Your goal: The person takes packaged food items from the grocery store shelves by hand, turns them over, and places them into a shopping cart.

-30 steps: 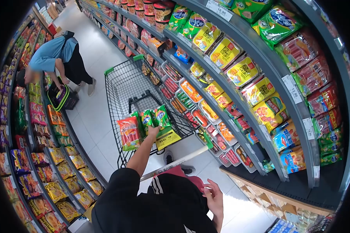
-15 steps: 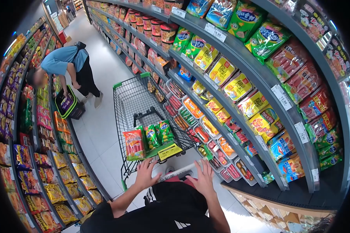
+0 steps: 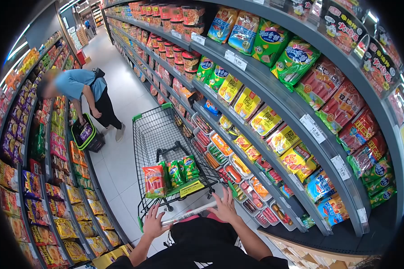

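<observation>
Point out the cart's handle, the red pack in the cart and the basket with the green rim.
Cart handle [image 3: 188,214]: head view, middle of the bar.
Red pack [image 3: 155,181]: head view, front face.
Basket [image 3: 97,143]: head view, dark outer wall.

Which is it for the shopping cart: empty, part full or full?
Part full: in the cart, a red packet and green packets stand at the near end, bare wire beyond.

Shopping cart basket [image 3: 153,132]: dark metal wire, green plastic corners. Sausage packs [image 3: 154,181]: glossy, crinkled plastic film. Hand basket [image 3: 93,138]: black plastic, green rim. Shelf edges [image 3: 269,80]: grey, smooth. Floor tiles [image 3: 116,168]: pale, smooth, faintly glossy. Blue shirt [image 3: 76,83]: matt cloth.
</observation>
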`<state>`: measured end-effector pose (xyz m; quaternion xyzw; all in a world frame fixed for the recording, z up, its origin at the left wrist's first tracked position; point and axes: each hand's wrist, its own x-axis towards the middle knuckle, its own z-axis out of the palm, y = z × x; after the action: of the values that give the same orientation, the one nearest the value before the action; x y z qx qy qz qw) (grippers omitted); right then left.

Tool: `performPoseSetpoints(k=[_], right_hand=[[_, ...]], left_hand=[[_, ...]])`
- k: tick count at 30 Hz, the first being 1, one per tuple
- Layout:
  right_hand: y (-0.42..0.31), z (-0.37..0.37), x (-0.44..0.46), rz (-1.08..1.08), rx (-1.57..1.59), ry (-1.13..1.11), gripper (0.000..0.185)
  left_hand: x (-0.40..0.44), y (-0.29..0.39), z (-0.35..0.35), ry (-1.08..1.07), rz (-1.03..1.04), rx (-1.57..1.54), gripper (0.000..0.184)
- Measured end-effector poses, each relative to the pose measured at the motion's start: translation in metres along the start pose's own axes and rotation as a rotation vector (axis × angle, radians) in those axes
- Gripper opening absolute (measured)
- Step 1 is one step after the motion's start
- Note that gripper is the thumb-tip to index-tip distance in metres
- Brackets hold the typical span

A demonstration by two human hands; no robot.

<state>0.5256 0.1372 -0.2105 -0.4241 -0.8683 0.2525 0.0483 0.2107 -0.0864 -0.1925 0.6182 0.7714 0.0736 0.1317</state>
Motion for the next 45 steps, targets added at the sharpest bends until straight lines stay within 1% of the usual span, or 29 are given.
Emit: performPoseSetpoints(k=[3,4,8,11,12,13,14,16,19,20,23,24,27,28,31,32,34,36,37,38,39,40,41,42,44,45], right_hand=[[-0.001,-0.003,0.014,-0.009,0.03,-0.012,0.082],[-0.002,-0.003,0.019,-0.013,0.041,-0.017,0.081],[0.003,0.008,0.04,-0.071,0.083,0.036,0.073],[-0.003,0.013,0.05,-0.098,0.107,0.034,0.065],[-0.004,0.013,0.055,-0.107,0.116,0.018,0.063],[-0.005,0.012,0.063,-0.113,0.124,0.006,0.06],[-0.007,0.013,0.068,-0.134,0.16,0.045,0.053],[-0.011,0.014,0.077,-0.13,0.151,0.022,0.055],[-0.02,0.013,0.093,-0.124,0.149,0.008,0.056],[-0.023,0.013,0.099,-0.121,0.15,0.006,0.056],[-0.035,0.011,0.119,-0.089,0.166,0.003,0.055],[-0.038,0.011,0.128,-0.084,0.167,0.019,0.054],[-0.05,0.015,0.153,-0.046,0.17,0.038,0.052],[-0.054,0.015,0.163,-0.022,0.173,0.022,0.051],[-0.067,0.015,0.193,0.014,0.133,0.015,0.044],[-0.073,0.018,0.201,0.019,0.115,0.016,0.042],[-0.085,0.031,0.219,-0.025,0.198,0.081,0.034],[-0.102,0.041,0.233,-0.049,0.242,0.121,0.027],[-0.11,0.045,0.24,-0.052,0.242,0.126,0.025],[-0.117,0.046,0.247,-0.054,0.243,0.132,0.022],[-0.121,0.044,0.255,-0.047,0.257,0.149,0.022],[-0.126,0.042,0.261,-0.039,0.273,0.163,0.022],[-0.13,0.041,0.266,-0.031,0.291,0.175,0.021],[-0.132,0.041,0.272,-0.029,0.278,0.153,0.022],[-0.137,0.04,0.284,-0.025,0.255,0.11,0.025],[-0.141,0.041,0.287,-0.02,0.276,0.126,0.025]], left_hand=[[0.011,-0.007,-0.002,0.003,-0.012,-0.031,0.068],[0.015,-0.006,-0.006,0.018,-0.006,-0.02,0.065],[0.031,-0.019,-0.01,0.094,0.058,0.026,0.063],[0.04,-0.032,-0.014,0.095,0.041,-0.01,0.066],[0.044,-0.037,-0.016,0.081,0.027,-0.017,0.074],[0.048,-0.04,-0.019,0.066,0.018,0.001,0.076],[0.052,-0.044,-0.021,0.048,0.011,0.018,0.078],[0.059,-0.055,-0.025,0.017,0.009,0.02,0.085],[0.072,-0.069,-0.03,0.012,0.005,0.034,0.088],[0.077,-0.067,-0.039,0.015,0.003,0.024,0.087],[0.099,-0.099,-0.034,0.066,-0.124,-0.248,0.083],[0.108,-0.11,-0.033,0.085,-0.137,-0.256,0.072],[0.155,-0.122,-0.058,0.047,-0.253,-0.394,0.06],[0.174,-0.113,-0.078,0.106,-0.175,-0.388,0.049],[0.244,-0.153,-0.066,0.248,0.079,-0.297,0.044],[0.272,-0.134,-0.092,0.251,0.109,-0.352,0.037],[0.339,-0.127,-0.11,0.204,0.135,-0.41,0.031],[0.408,-0.108,-0.124,0.348,0.278,-0.506,0.027],[0.437,-0.089,-0.146,0.345,0.331,-0.548,0.026],[0.471,-0.075,-0.157,0.396,0.437,-0.594,0.026],[0.497,-0.054,-0.177,0.481,0.521,-0.566,0.027],[0.522,-0.036,-0.193,0.429,0.51,-0.662,0.027],[0.547,-0.019,-0.209,0.461,0.573,-0.644,0.028],[0.568,-0.001,-0.22,0.508,0.62,-0.697,0.028],[0.607,0.026,-0.239,0.482,0.649,-0.721,0.032],[0.627,0.037,-0.242,0.479,0.65,-0.712,0.037]])
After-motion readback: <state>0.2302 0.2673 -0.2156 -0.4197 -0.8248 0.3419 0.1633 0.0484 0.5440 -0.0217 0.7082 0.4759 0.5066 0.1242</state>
